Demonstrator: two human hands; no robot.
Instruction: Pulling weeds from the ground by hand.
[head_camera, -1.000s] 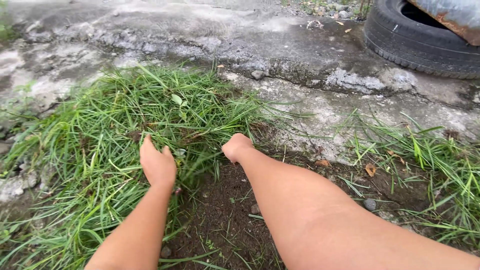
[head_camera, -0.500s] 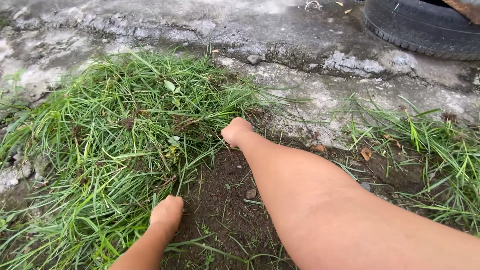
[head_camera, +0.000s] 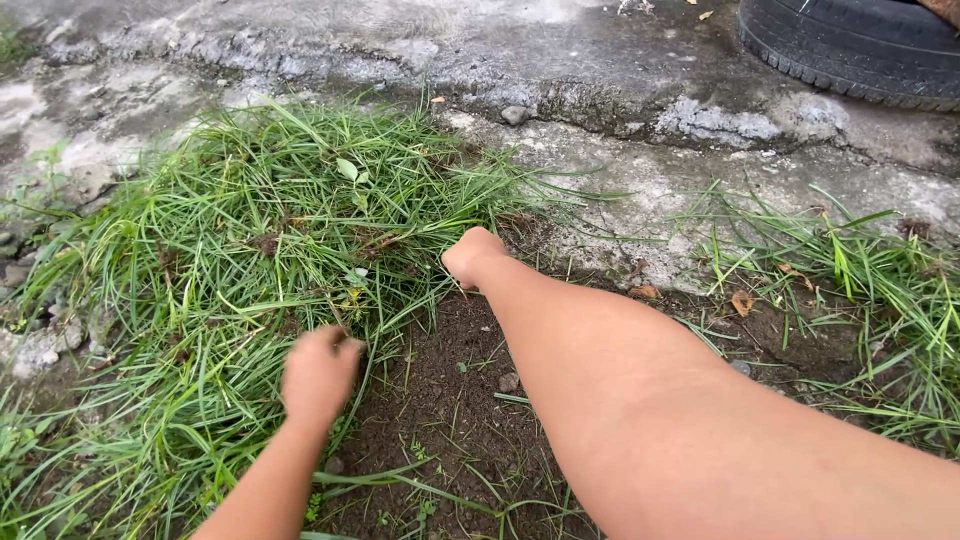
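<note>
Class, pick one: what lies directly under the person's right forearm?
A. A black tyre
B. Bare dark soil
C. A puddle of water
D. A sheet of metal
B: the right forearm stretches over a patch of bare dark soil, beside the clump of grass.

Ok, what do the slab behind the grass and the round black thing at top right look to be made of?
The slab looks like old poured concrete: grey, rough, cracked and stained along a broken edge. The black thing seems to be a rubber tyre, matte with moulded tread ribs. The grass clump by both hands is living green blades.
</note>
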